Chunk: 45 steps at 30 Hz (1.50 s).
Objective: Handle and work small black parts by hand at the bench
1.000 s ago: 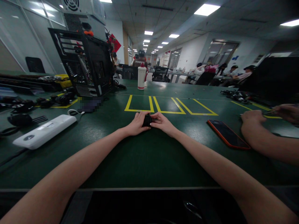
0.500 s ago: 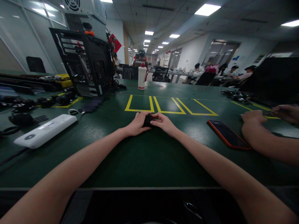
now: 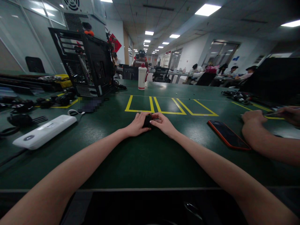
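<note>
My left hand [image 3: 137, 125] is closed around a small black object [image 3: 147, 121] just above the green table [image 3: 150, 162]. Its kind cannot be made out, since fingers cover most of it. From the other side my right hand [image 3: 163, 124] meets it, thumb and fingertips pinched at the object's right edge. Both hands sit close together, in front of the yellow tape outlines [image 3: 167, 113] on the tabletop.
Left lies a white power strip [image 3: 47, 131], with an open black computer case [image 3: 86, 62] behind it. A white bottle [image 3: 142, 78] stands at the back. On the right are an orange-edged phone [image 3: 228, 134] and a co-worker's hands [image 3: 254, 117], one with a thin tool.
My right fingertips have shifted slightly against the black object, while my left hand keeps its hold. The co-worker's far hand has moved a little to the right.
</note>
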### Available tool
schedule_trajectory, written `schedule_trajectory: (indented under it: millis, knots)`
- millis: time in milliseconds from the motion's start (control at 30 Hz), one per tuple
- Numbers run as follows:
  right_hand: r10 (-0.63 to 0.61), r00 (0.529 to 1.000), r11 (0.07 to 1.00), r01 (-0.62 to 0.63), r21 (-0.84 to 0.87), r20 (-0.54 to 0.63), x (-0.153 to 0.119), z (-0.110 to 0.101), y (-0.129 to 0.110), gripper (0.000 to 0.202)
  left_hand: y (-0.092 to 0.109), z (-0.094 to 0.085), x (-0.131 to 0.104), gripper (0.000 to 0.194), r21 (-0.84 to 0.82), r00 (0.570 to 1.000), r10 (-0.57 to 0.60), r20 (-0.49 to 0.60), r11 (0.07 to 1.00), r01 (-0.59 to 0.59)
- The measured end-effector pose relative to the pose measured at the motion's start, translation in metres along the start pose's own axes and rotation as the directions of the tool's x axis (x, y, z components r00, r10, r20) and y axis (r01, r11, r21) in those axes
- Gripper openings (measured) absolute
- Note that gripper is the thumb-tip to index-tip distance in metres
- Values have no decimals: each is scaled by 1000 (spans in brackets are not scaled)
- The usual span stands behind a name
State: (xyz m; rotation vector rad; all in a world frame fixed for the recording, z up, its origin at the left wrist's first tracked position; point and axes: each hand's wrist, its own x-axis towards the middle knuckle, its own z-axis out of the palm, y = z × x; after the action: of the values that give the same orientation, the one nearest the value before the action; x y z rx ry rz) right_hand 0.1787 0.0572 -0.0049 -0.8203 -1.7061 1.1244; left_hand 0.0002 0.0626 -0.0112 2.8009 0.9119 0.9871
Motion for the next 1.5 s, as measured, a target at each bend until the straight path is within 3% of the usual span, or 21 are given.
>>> schedule_trajectory:
  millis: [133, 367, 533, 700, 800, 1067, 1267, 1500]
  knots:
    - [69, 997, 998, -69, -10, 42, 1, -3, 1, 27, 1, -1, 0, 61, 4, 1000, 2, 6, 1000, -2]
    - [-33, 995, 999, 32, 12, 96, -3, -5, 5, 36, 1, -2, 0, 59, 22, 1000, -10, 26, 1000, 9]
    - [-56, 998, 998, 56, -13, 14, -2, -1, 3, 20, 0, 0, 0, 60, 17, 1000, -3, 10, 1000, 2]
    - [23, 1000, 1000, -23, -20, -6, -1, 0, 1, 29, 0, 0, -1, 61, 14, 1000, 8, 0, 1000, -8]
    - [68, 997, 997, -67, -26, 44, 0, -3, 1, 28, 1, -1, -2, 60, -1, 1000, 4, -2, 1000, -4]
    - [-22, 992, 999, 18, 29, 127, -2, -8, 5, 37, 3, -3, -1, 59, 9, 1000, -2, 14, 1000, 2]
    - [-27, 999, 1000, 28, -10, 35, -1, -3, 3, 22, 2, -1, -1, 61, 8, 1000, -2, 8, 1000, 2]
    - [40, 999, 999, -40, -30, 25, 1, -3, 1, 31, 2, -1, -1, 62, 0, 1000, -21, 2, 1000, 21]
